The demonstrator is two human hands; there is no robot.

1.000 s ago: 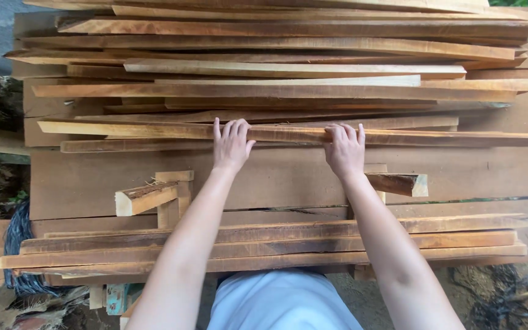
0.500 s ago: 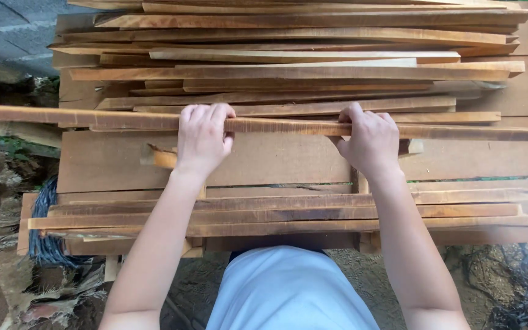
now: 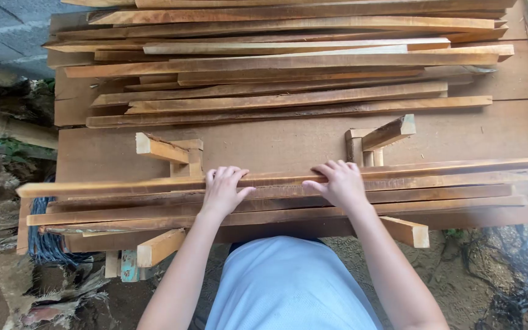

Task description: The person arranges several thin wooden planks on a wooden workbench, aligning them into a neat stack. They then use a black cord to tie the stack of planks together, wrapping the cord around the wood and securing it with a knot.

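Wooden slat, long and thin, topmost on the near stack of the workbench, left hand and right hand resting flat on it, fingers curled over its far edge, far pile of slats beyond, small wooden brackets between

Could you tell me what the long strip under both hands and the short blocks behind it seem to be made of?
The long strip under the left hand and right hand looks like raw sawn wood: brown, matt, with lengthwise grain and uneven edges, seemingly unvarnished. The short blocks also look like bare wood, paler on their cut ends, with no visible paint.
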